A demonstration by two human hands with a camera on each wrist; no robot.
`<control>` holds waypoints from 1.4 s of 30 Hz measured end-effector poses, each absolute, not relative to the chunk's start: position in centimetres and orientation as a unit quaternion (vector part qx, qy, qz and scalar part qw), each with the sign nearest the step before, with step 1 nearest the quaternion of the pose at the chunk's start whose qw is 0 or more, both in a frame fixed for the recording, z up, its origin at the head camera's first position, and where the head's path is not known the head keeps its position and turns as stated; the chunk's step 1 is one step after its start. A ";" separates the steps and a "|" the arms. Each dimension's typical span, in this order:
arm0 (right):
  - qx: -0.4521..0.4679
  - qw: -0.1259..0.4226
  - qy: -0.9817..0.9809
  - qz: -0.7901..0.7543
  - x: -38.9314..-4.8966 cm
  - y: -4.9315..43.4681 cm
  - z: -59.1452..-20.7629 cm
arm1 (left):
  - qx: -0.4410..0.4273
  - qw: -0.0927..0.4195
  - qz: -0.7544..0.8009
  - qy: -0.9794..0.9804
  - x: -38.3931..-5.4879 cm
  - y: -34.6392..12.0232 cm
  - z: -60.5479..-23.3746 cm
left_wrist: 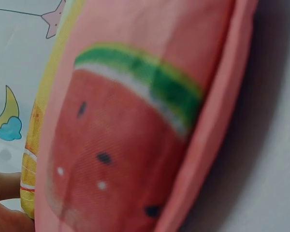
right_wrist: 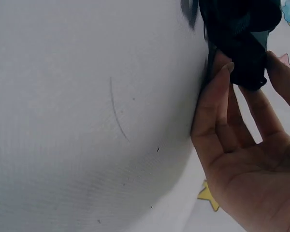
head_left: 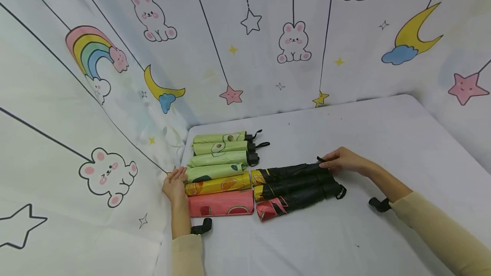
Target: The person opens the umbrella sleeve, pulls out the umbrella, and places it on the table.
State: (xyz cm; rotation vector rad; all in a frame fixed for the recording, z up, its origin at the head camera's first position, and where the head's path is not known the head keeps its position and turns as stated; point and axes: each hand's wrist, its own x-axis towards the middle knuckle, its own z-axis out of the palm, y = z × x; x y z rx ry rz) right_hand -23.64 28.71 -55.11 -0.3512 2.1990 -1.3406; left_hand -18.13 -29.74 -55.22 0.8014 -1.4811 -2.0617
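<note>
My right hand [head_left: 343,161] grips the handle end of the rearmost black folded umbrella [head_left: 289,172], whose yellow orange-print tip lies at the yellow orange-print sleeve [head_left: 218,185]. In the right wrist view, thumb and fingers surround the black handle [right_wrist: 249,58]. Two more black umbrellas lie in front, one yellow-tipped [head_left: 291,187] and one pink-tipped [head_left: 303,201]. My left hand [head_left: 175,184] rests, fingers extended, at the left ends of the yellow sleeve and a green avocado-print sleeve [head_left: 215,173]. A pink watermelon-print sleeve [left_wrist: 130,145] fills the left wrist view.
Three green avocado-print folded umbrellas [head_left: 218,148] with black handles lie side by side behind the sleeves. A white cloth covers the table [head_left: 307,242]. Printed fabric walls [head_left: 261,71] rise at the back and left. Black wrist mounts [head_left: 379,204] stick out from both forearms.
</note>
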 end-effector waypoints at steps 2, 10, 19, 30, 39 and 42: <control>-0.133 0.268 0.820 -0.488 -23.4 28.6 -55.2 | 0.293 0.237 -0.753 -0.540 -18.2 -29.8 -55.2; -0.178 0.281 0.838 -0.433 -23.2 28.3 -54.5 | 0.293 0.238 -0.754 -0.538 -18.2 -30.0 -55.1; -0.207 0.255 0.855 -0.401 -23.1 27.3 -53.2 | 0.305 0.227 -0.745 -0.548 -18.4 -30.3 -54.8; -0.213 0.153 0.889 -0.374 -24.4 24.5 -52.1 | 0.303 0.241 -0.729 -0.564 -19.1 -30.5 -54.2; -0.229 0.135 0.876 -0.403 -25.7 20.8 -51.3 | 0.295 0.211 -0.722 -0.589 -19.8 -30.4 -53.0; -0.235 0.152 0.863 -0.422 -26.1 19.4 -51.0 | 0.290 0.209 -0.719 -0.596 -20.0 -30.4 -52.8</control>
